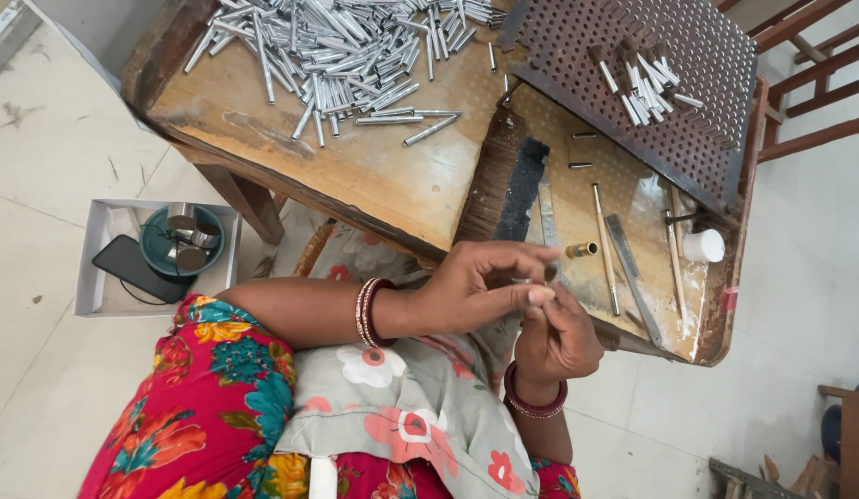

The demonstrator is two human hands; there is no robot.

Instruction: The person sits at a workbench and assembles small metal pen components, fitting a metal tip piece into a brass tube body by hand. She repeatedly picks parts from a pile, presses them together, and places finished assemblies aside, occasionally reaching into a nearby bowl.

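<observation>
Close over the front edge of the worn wooden workbench (356, 176), both hands meet on one small metal tube (545, 274). The left hand (471, 291) pinches it between thumb and fingertips, and the right hand (554, 337) comes up from below, its fingers closed against the same piece; what the right fingers grip besides the tube is hidden. The tube sits just in front of the bench, above the lap, near a brass-coloured ferrule (582, 249) lying on the board. Files and thin rods (623, 268) lie beside that, and a small white pot (704, 245) stands near the rim. Further back spreads a heap of silver tubes (346, 55), with a few more on a perforated metal tray (688, 83). For clean work, I judge the pinch should stay near the tube's end, wrists braced against the bench edge, so the little piece neither rolls nor drops.
</observation>
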